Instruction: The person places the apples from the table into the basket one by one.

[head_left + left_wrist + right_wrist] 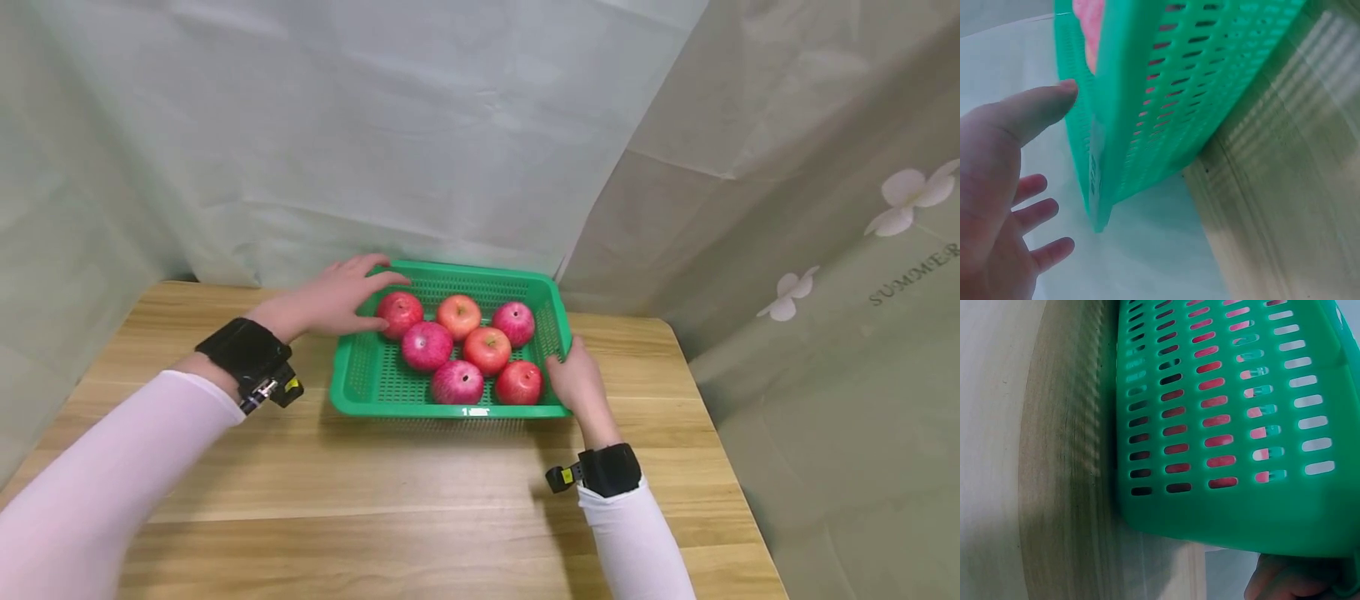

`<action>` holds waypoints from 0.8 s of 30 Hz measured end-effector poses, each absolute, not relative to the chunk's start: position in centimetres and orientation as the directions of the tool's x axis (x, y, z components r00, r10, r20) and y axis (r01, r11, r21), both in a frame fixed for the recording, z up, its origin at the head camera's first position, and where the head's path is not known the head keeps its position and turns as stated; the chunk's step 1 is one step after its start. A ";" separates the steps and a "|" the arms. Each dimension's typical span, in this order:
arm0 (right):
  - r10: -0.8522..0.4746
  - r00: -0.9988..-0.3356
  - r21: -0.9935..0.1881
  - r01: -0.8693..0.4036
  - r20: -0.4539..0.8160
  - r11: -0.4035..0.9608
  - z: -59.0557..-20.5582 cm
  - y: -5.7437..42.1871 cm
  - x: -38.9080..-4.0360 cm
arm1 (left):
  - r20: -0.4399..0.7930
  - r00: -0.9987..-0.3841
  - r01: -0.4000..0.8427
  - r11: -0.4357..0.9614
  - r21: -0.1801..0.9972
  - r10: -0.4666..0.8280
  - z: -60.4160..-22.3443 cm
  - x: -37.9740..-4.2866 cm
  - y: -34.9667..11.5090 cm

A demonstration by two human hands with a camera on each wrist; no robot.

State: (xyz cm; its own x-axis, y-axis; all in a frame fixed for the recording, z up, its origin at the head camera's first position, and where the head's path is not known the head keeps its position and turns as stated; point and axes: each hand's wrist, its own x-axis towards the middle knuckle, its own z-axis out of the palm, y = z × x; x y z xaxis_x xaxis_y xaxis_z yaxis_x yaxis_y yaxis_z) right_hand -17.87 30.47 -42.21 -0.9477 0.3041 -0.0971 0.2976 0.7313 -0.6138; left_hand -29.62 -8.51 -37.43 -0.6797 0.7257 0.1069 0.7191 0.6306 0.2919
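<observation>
A green plastic basket (348,367) with slotted walls holds several red and pink apples (427,346). My left hand (337,293) is over the basket's left end, fingers spread, beside the leftmost apple (400,314). In the left wrist view the thumb and fingers of this hand (997,175) appear apart from the basket rim (1110,125). At the right end my right hand (579,379) grips the rim, thumb on the inner side. The right wrist view shows curled fingers (1291,578) under the rim, partly hidden by the basket wall (1241,519).
The basket stands on a wooden table (420,517) close to its back edge. Behind it hangs a pale cloth (420,125). A curtain with printed flowers and lettering (825,350) closes off the right side. Each wrist carries a black strap (243,354) with a small camera.
</observation>
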 end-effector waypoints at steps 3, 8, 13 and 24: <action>0.304 -0.948 -0.610 0.298 -0.097 0.734 -42.2 30.4 -17.9 | 0.146 -0.677 0.723 0.615 0.315 0.721 -37.6 -28.9 -9.3; 0.300 -0.950 -0.606 0.291 -0.089 0.740 -42.3 30.4 -17.8 | 0.189 -0.674 0.728 0.599 0.334 0.714 -38.1 -27.6 -10.7; 0.296 -0.951 -0.606 0.288 -0.089 0.742 -42.4 30.4 -17.8 | 0.215 -0.687 0.713 0.585 0.386 0.694 -38.6 -26.3 -12.4; 0.295 -0.951 -0.611 0.289 -0.093 0.737 -42.3 30.5 -17.8 | 0.247 -0.731 0.674 0.612 0.414 0.637 -39.8 -24.2 -16.8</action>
